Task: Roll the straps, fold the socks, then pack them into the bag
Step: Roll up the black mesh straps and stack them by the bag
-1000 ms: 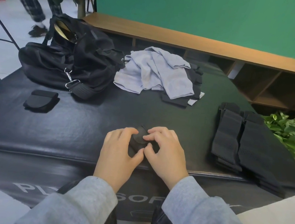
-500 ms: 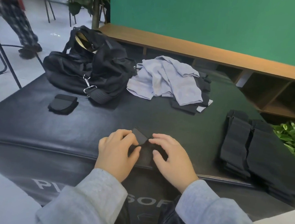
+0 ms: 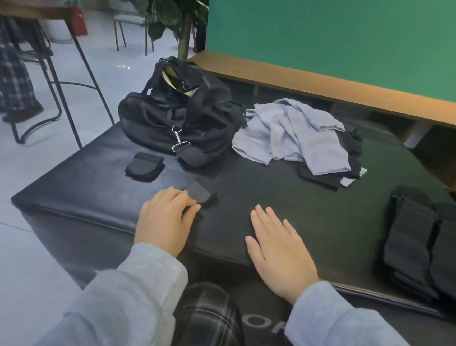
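the right hand [image 3: 278,246] has let go of the rolled strap [image 3: 201,193] and now lies flat and open on the black mat [image 3: 301,201]. the left hand [image 3: 166,217] alone grips it, carrying it left toward the finished roll [image 3: 145,165] near the duffel bag [image 3: 182,119]; rolling of this strap appears complete.

my sleeves [image 3: 138,297] pale grey | bag [image 3: 170,121] black | mat [image 3: 273,204] black | socks [image 3: 293,134] lilac-grey | trousers [image 3: 208,325] dark plaid
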The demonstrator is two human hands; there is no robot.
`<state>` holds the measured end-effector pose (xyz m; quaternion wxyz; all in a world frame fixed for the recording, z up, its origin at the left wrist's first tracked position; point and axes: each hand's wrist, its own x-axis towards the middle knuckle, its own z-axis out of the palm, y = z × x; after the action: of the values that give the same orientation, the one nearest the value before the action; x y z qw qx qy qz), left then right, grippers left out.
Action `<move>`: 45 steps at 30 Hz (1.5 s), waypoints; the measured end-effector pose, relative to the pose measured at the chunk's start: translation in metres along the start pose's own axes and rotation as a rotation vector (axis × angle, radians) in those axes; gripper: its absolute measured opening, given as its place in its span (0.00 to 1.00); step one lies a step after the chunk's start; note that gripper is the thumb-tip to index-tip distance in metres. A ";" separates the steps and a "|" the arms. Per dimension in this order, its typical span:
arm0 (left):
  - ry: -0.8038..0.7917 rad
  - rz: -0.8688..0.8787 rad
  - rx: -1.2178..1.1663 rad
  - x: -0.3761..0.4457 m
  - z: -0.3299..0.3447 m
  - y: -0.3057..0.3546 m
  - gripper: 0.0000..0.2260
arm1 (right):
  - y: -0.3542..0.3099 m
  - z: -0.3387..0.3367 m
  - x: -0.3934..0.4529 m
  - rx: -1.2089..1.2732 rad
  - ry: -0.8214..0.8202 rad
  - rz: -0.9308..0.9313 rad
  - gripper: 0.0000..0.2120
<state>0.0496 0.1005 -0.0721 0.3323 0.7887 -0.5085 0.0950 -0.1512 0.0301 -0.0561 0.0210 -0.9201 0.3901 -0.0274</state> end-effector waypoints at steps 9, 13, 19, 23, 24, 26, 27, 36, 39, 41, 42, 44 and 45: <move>-0.258 -0.149 0.289 0.011 -0.016 -0.013 0.23 | 0.000 0.001 0.000 -0.035 -0.004 0.010 0.42; -0.365 -0.170 0.378 0.018 -0.015 -0.014 0.28 | -0.001 0.001 -0.001 -0.038 -0.005 0.010 0.41; -0.396 -0.170 0.432 0.017 -0.016 -0.009 0.29 | -0.001 0.002 -0.002 -0.048 0.005 0.009 0.41; -0.358 -0.146 0.375 0.005 -0.015 0.010 0.30 | 0.002 -0.004 0.001 0.219 0.030 0.048 0.25; -0.353 -0.122 0.362 -0.001 -0.013 0.017 0.30 | 0.004 -0.007 0.001 0.358 0.056 0.084 0.21; -0.356 -0.059 0.336 -0.015 -0.006 0.033 0.31 | 0.008 -0.013 -0.003 0.643 0.129 0.194 0.16; -0.365 -0.027 0.324 -0.022 -0.002 0.040 0.32 | 0.010 -0.015 -0.006 0.732 0.154 0.248 0.14; -0.391 0.126 0.313 -0.045 0.017 0.082 0.36 | 0.030 -0.035 -0.055 0.979 0.485 0.377 0.15; -0.391 0.187 0.325 -0.049 0.023 0.088 0.30 | 0.046 -0.042 -0.071 0.629 0.585 0.372 0.12; -0.366 0.232 0.305 -0.051 0.028 0.091 0.27 | 0.059 -0.042 -0.077 0.445 0.573 0.414 0.12; -0.356 0.253 0.300 -0.051 0.029 0.093 0.28 | 0.066 -0.042 -0.079 0.378 0.542 0.456 0.15; -0.344 0.294 0.296 -0.052 0.032 0.097 0.29 | 0.079 -0.040 -0.083 0.283 0.470 0.557 0.21; -0.344 0.310 0.300 -0.053 0.033 0.098 0.30 | 0.083 -0.040 -0.085 0.269 0.424 0.608 0.24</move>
<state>-0.0660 0.0937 -0.0814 0.1018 0.7465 -0.6522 0.0836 -0.2725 0.0323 -0.0240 0.0675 -0.7254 0.6335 -0.2604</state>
